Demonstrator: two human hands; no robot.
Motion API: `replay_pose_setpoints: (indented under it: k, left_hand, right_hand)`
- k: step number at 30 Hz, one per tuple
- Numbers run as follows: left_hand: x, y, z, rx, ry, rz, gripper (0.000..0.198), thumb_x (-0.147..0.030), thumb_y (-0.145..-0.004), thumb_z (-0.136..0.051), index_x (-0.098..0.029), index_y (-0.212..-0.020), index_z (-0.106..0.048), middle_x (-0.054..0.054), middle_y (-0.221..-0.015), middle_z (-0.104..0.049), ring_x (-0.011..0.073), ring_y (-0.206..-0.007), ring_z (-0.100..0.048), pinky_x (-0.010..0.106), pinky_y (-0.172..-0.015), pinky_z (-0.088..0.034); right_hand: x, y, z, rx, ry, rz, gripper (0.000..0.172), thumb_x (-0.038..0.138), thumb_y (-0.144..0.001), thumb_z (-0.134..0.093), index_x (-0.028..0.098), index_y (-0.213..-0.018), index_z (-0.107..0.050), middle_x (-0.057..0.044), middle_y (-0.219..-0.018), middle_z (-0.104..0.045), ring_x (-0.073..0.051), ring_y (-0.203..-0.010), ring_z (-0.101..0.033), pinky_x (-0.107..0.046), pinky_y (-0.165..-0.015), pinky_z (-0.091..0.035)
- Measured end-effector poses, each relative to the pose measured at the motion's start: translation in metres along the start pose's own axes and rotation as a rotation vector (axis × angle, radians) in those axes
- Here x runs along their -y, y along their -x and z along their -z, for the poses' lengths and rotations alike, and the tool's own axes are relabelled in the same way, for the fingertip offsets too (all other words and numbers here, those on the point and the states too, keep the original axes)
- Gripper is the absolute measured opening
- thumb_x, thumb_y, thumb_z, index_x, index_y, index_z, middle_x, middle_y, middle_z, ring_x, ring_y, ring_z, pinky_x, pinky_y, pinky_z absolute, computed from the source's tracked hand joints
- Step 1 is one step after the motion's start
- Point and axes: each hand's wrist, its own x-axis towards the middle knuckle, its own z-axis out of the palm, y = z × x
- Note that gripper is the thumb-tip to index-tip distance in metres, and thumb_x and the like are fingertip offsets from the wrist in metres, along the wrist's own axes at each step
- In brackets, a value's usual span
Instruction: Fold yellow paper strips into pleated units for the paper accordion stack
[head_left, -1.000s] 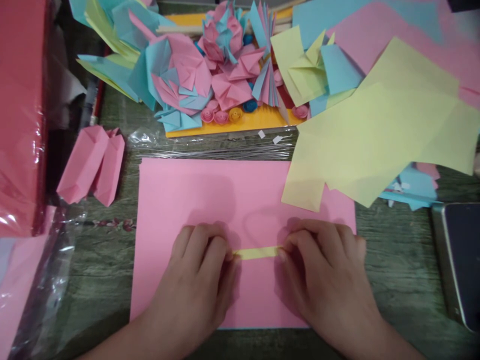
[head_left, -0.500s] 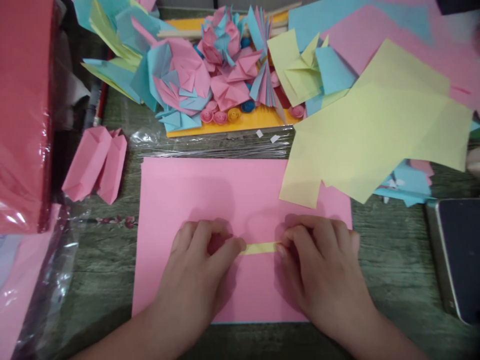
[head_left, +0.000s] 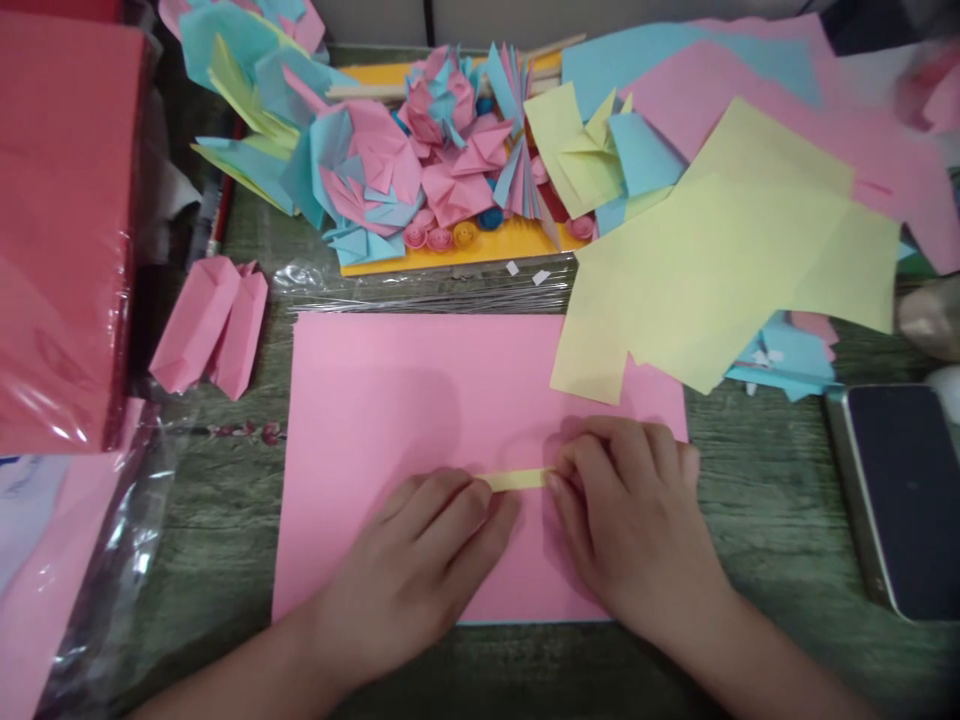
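Holding the right end of a narrow yellow strip [head_left: 521, 480] in the right hand [head_left: 637, 520], with thumb and finger closed together on it. Resting the fingertips of the left hand [head_left: 427, 550] at the other end of the strip, with the thumb reaching out just below it; cannot tell from above whether pinching there. Running nearly straight across from one hand to the other, over the middle of the pink paper [head_left: 360, 420]; cannot tell whether lying on it or just above.

Under both hands, pink paper flat on the dark tabletop [head_left: 757, 520]. Over its far right corner, a big piece of yellow paper [head_left: 720, 250] with an uneven outline. Along its far edge, a bundle of thin wires [head_left: 450, 300], near two white scraps [head_left: 540, 278]. Beyond these, an orange card [head_left: 510, 240] bearing paper flowers [head_left: 442, 95] in pink and blue, with small paper curls [head_left: 440, 238] along the near edge.

To the left, two pink folded boxes [head_left: 196, 325] side by side, below a pencil [head_left: 219, 215]. Farther left, a shiny red pack [head_left: 60, 240]. To the right, well apart from the right hand, a dark-faced phone [head_left: 900, 500]
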Motion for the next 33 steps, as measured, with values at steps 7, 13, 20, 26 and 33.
replay_pose_setpoints:
  k: [7,13,20,26,33]
  left_hand:
    - [-0.002,0.005,0.0,0.018,-0.137,-0.048,0.032,-0.008,-0.088,-0.033,-0.006,-0.111,-0.056,0.012,-0.101,-0.062,0.0213,-0.094,-0.054,0.034,-0.081,-0.045]
    - [-0.004,0.008,-0.003,-0.002,-0.217,-0.069,0.033,-0.003,-0.084,-0.037,-0.006,-0.11,-0.057,0.011,-0.102,-0.064,0.0232,-0.095,-0.057,0.036,-0.079,-0.045]
    - [-0.017,0.013,-0.003,0.028,-0.327,-0.041,0.038,-0.001,-0.083,-0.033,-0.004,-0.114,-0.054,0.012,-0.109,-0.062,0.0261,-0.103,-0.056,0.038,-0.083,-0.042]
    - [-0.028,0.014,-0.007,0.059,-0.404,0.027,0.042,-0.002,-0.081,-0.032,-0.003,-0.118,-0.051,0.013,-0.111,-0.061,0.0273,-0.104,-0.054,0.039,-0.085,-0.04]
    - [-0.031,0.009,-0.007,0.155,-0.428,0.098,0.045,-0.01,-0.08,-0.041,-0.011,-0.125,-0.046,0.011,-0.111,-0.059,0.0269,-0.103,-0.052,0.038,-0.079,-0.039]
  right_hand:
    - [0.0,0.003,-0.001,0.016,0.024,-0.001,0.012,0.028,-0.082,-0.046,0.019,-0.081,-0.054,-0.009,-0.097,-0.053,-0.024,-0.085,-0.04,-0.037,-0.068,-0.026]
    - [-0.001,0.002,-0.002,0.015,0.048,0.001,0.012,0.027,-0.082,-0.046,0.018,-0.084,-0.054,-0.009,-0.097,-0.053,-0.025,-0.087,-0.04,-0.037,-0.069,-0.026]
    - [-0.001,0.004,-0.002,0.024,0.072,0.004,0.013,0.027,-0.082,-0.045,0.018,-0.083,-0.054,-0.009,-0.096,-0.053,-0.025,-0.086,-0.04,-0.038,-0.07,-0.027]
    - [0.0,0.003,-0.002,0.008,0.099,0.018,0.015,0.028,-0.082,-0.044,0.017,-0.084,-0.055,-0.01,-0.096,-0.052,-0.024,-0.085,-0.039,-0.037,-0.069,-0.026]
    - [0.0,0.004,-0.001,-0.017,0.135,0.042,0.016,0.029,-0.083,-0.042,0.017,-0.083,-0.054,-0.01,-0.095,-0.052,-0.024,-0.084,-0.038,-0.037,-0.068,-0.025]
